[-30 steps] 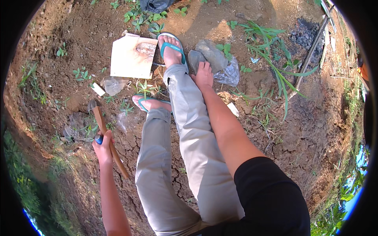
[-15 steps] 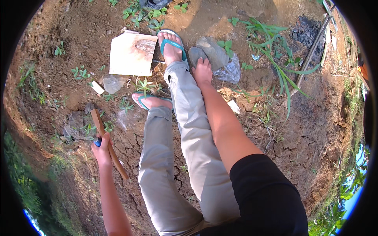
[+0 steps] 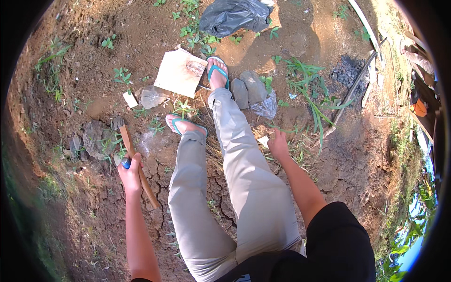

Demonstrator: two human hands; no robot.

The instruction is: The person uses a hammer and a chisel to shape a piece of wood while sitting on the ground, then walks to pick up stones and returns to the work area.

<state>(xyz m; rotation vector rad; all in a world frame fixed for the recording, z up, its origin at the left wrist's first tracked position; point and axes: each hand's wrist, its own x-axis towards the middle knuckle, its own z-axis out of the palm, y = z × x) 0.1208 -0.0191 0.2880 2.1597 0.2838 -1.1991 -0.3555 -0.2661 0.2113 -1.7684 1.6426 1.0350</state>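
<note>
My left hand (image 3: 130,173) is closed around the wooden handle of a hammer (image 3: 126,136); its dark head lies at the far end, close to a grey rock (image 3: 97,139). A round blue end (image 3: 126,162) of something also sticks out at this fist, the rest hidden. On the other side, my right hand (image 3: 279,146) reaches low by my shin, fingers stretched out and seemingly apart. Beside its thumb lies a small whitish piece (image 3: 264,141); I cannot tell whether they touch. Two grey stones, a narrow one (image 3: 239,93) and a wider one (image 3: 253,87), rest beyond it.
A stained cream tile (image 3: 176,75) lies by my sandalled foot (image 3: 217,75). Crumpled clear plastic (image 3: 266,106) sits against the stones. Farther off are a black plastic bag (image 3: 235,18), charcoal (image 3: 348,71) and a long stick (image 3: 352,91). Cracked soil and grass surround my legs.
My right hand has left the narrow grey stone and drawn back toward me, beside the whitish piece. My left hand keeps its hold on the hammer. The view has shifted, showing more of the black bag.
</note>
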